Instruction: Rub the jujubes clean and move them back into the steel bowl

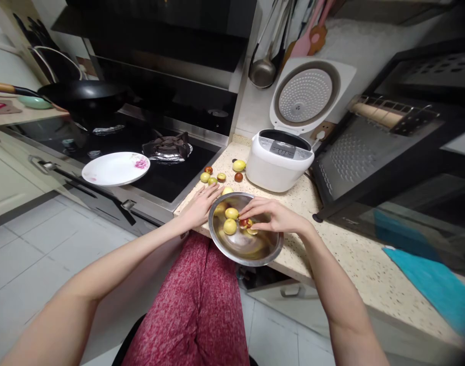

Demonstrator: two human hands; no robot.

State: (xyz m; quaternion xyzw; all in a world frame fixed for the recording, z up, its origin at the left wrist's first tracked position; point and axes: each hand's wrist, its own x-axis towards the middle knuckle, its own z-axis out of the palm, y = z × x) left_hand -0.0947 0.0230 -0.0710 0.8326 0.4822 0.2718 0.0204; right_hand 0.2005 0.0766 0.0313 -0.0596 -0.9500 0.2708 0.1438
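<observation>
Fruits in bowl: three clearly visible in steel bowl [251, 249] at counter's front edge.
Fruits on counter: six loose jujubes [239, 165] behind bowl.
Right hand [272, 216]: fingers pinched on reddish fruit [245, 222] inside bowl.
Left hand [200, 206]: fingers spread flat, touching bowl's left rim.
Surface: speckled counter [354, 259]; rice cooker [280, 160], lid open.
Room: kitchen; stove [167, 147], one white plate [116, 169], one black wok [83, 96].

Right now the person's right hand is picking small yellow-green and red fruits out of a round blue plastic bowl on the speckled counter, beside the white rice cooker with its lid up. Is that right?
Not quite: the head view shows the round bowl is shiny metal, not blue plastic. The right hand does hold a small reddish fruit over it, on the speckled counter, beside the open white rice cooker.
</observation>
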